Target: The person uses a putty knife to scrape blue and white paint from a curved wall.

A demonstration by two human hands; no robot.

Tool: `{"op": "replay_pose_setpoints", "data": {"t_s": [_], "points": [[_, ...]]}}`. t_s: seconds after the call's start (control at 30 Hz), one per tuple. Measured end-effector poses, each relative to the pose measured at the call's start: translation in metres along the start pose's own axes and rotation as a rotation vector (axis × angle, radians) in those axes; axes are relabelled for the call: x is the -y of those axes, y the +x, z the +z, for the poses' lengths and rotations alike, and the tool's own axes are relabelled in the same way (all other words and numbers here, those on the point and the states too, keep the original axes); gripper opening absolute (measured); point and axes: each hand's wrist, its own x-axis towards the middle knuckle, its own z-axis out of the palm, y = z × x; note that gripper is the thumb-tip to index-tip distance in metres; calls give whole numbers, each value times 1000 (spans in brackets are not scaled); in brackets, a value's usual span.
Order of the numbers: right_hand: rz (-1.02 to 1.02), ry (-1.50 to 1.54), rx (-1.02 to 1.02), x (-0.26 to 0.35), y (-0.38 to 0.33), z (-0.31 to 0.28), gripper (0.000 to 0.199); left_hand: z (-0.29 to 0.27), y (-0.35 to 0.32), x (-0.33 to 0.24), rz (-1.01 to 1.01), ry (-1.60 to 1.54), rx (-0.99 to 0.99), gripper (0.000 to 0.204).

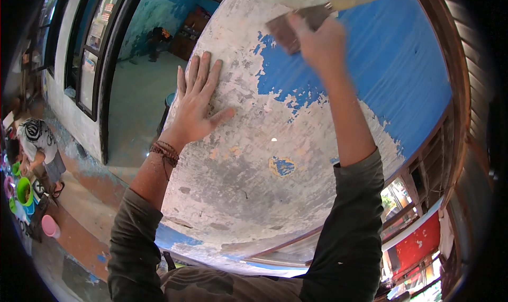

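Observation:
A wall (227, 159) stands before me, its blue paint (397, 64) still covering the upper right and the rest bare, patchy grey-white plaster. My left hand (198, 106) lies flat against the bare plaster near the wall's left edge, fingers spread, with a brown bracelet on the wrist. My right hand (323, 45) is closed round a scraper (312, 17), gripping it close to the wide dark blade. The scraper's pale handle points up and right, slightly blurred. Its blade is at the border between blue paint and plaster; whether it touches the wall I cannot tell.
Left of the wall a dark-framed doorway (103, 90) opens onto a room with a pale floor. Farther left, a person (39, 140) bends over green bowls (24, 191), near a pink bucket (51, 226). A wooden beam and corrugated sheeting (479, 90) run along the right.

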Motion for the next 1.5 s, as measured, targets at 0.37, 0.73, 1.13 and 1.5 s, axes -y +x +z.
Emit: {"op": "replay_pose_setpoints", "data": {"t_s": [0.37,0.73,1.13,1.5], "points": [[-198,-79,12,5,11,-4,31,1,-1,2,19,-11,-34,94],[-52,0,6,-15,17,-20,33,-1,1,0,15,19,4,98],[83,-100,31,6,-1,-13,48,-4,-3,1,-2,17,17,96],[46,-75,183,12,-23,1,38,-3,-8,1,-9,6,4,95]]}}
